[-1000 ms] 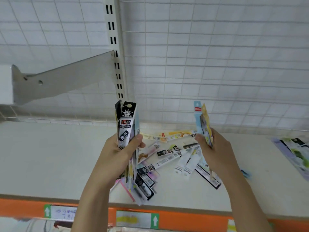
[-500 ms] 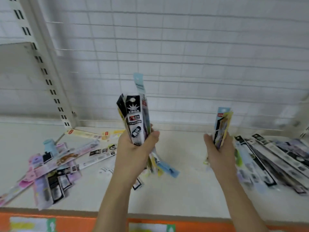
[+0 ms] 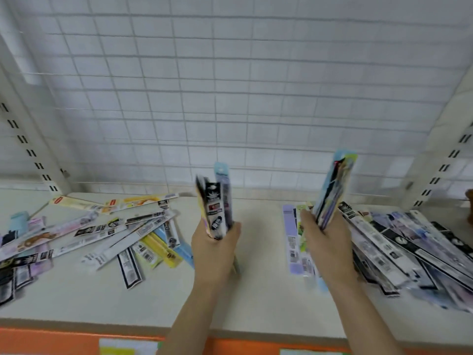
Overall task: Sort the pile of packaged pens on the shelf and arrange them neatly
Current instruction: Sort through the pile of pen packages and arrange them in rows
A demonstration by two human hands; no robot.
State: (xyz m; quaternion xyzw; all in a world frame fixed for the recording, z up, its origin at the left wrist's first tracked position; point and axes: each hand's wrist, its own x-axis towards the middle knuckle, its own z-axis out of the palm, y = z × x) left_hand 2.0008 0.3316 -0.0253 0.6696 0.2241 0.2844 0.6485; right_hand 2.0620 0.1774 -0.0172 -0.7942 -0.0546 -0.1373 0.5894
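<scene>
Both hands are up over the shelf (image 3: 256,308), each gripping a bunch of packaged pens upright. The left hand (image 3: 213,248) has fingers and thumb curled round the lower part of a black-and-white bundle (image 3: 215,208), w/ a pale blue hang tab sticking out the top. The right hand (image 3: 323,242) pinches a thinner bunch (image 3: 332,185), blue/green/purple packs, tilted slightly right.

The rest of the pens lie flat on the shelf in two lots: a loose, criss-crossed pile (image 3: 102,231) on the left, and a more even, overlapping row (image 3: 399,242) on the right, just beside and partly under the right hand. A wire grid back panel (image 3: 230,85) stands behind.

Handling, as a guess: packs look light, long, thin and flat, card-backed w/ glossy film, so prob. fairly stiff lengthwise but slippery against each other. A fanned bunch held low could slide or splay at the top. Best hold is likely across the flat faces near mid-length, squeezing the stack square; tap the bottom ends on the shelf to align before laying down. Frame is blurred, so print and exact pack count can't be read.
</scene>
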